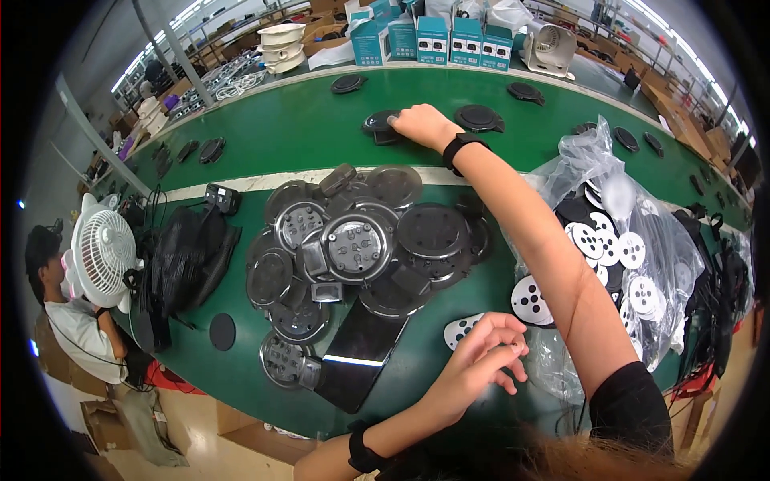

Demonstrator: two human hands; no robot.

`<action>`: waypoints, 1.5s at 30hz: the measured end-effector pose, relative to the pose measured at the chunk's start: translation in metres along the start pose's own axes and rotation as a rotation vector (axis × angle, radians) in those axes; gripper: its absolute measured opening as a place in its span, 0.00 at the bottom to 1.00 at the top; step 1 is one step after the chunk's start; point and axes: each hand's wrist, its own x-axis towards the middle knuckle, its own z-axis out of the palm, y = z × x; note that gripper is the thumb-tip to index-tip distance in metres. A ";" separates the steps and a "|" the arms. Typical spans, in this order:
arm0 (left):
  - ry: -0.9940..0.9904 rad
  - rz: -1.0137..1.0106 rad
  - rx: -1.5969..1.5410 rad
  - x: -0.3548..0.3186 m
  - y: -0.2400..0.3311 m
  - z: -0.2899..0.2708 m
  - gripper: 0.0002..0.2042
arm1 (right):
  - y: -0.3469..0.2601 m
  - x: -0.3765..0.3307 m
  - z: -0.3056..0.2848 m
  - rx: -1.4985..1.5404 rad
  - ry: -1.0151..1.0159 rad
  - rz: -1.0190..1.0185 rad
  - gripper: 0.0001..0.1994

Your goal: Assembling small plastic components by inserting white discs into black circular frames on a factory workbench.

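My right hand [425,126] reaches over the green belt. Its fingers are closed at the edge of a black round housing [380,122] with a short tab. Nearer to me, my left hand [488,353] is above the table, fingers loosely bent and apart, with nothing in them. A white plate with black holes [459,331] lies just beside it, partly hidden by the fingers. Left of centre is a pile of dark, shiny round housings [354,247], some showing their inner posts. A dark phone-like slab [361,353] lies against the pile's near side.
A clear plastic bag [561,353] of white and black discs lies under my right forearm. More black housings [479,118] sit on the belt. At left are a white fan [104,247], a black bag [188,252], a black disc [222,331] and a seated person. Teal boxes [433,40] stand behind.
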 end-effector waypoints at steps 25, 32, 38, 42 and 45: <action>0.093 0.452 0.011 0.007 0.006 -0.013 0.26 | -0.083 -0.204 -0.227 1.536 0.260 0.308 0.12; -0.244 0.395 -0.027 0.000 0.012 -0.003 0.39 | -0.094 -0.279 -0.227 0.432 0.530 0.118 0.14; -0.016 0.376 0.135 0.003 0.012 0.000 0.15 | -0.109 -0.300 -0.217 0.446 0.352 0.069 0.20; 0.134 0.537 0.187 0.004 0.015 -0.008 0.13 | -0.087 -0.316 -0.206 0.690 0.196 0.336 0.22; 0.179 0.541 0.191 0.003 0.016 0.002 0.13 | -0.082 -0.327 -0.161 0.516 0.017 0.324 0.24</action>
